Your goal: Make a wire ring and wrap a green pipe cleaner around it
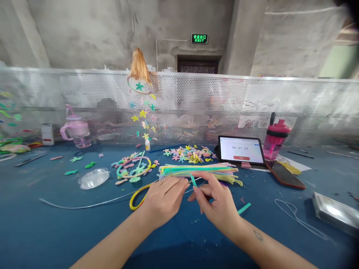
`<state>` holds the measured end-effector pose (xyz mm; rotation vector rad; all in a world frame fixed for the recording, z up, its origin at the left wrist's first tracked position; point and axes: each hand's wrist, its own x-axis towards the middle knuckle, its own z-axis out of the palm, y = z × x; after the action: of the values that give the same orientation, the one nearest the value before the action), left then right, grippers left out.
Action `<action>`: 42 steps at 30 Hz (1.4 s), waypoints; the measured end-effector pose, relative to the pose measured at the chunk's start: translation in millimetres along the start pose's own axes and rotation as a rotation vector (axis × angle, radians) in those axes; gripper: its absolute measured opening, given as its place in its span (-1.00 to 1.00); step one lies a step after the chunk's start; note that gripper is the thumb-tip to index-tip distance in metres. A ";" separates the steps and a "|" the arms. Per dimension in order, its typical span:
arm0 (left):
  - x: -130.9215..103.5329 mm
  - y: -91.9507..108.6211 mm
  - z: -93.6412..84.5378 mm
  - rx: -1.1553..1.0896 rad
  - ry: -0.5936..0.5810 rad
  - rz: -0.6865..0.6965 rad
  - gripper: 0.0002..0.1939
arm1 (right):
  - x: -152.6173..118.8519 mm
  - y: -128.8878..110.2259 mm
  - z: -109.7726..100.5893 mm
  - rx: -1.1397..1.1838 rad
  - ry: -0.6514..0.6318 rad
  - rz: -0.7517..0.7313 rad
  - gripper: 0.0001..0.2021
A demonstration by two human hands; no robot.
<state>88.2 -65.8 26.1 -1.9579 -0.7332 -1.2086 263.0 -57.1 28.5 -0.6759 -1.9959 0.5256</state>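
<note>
My right hand [217, 198] pinches a short green pipe cleaner piece [193, 180] upright between thumb and forefinger. Close beside it, my left hand [167, 196] is closed, knuckles up; what its fingers hold is hidden. A yellow loop [134, 201] shows by the left hand, perhaps a tool handle; its other end is out of sight. Just beyond both hands lies a bundle of pastel pipe cleaners [196, 169]. Another green piece [244, 208] rests on the table right of my right wrist. A thin clear wire [84, 206] stretches leftward from near the left hand.
A pile of pastel flower shapes [192, 153] and a pipe cleaner ring [133, 168] lie behind the bundle. Around them are a clear dish [94, 178], a tablet showing a timer [241, 150], a phone [284, 175], two bottles and a metallic box [336, 213]. A perforated screen [179, 104] borders the table's back.
</note>
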 end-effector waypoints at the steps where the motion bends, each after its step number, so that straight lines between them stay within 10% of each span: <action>1: 0.0 0.3 -0.1 0.003 0.004 -0.003 -0.89 | 0.1 1.1 0.6 -0.004 -0.003 0.009 -0.74; 42: -2.4 -1.3 -2.3 0.028 -0.023 0.039 -0.85 | 2.7 4.6 1.9 0.172 -0.099 0.189 -0.80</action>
<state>85.1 -67.0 25.0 -1.9574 -0.7167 -1.1483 261.4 -52.1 26.6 -0.7470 -1.9606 0.8482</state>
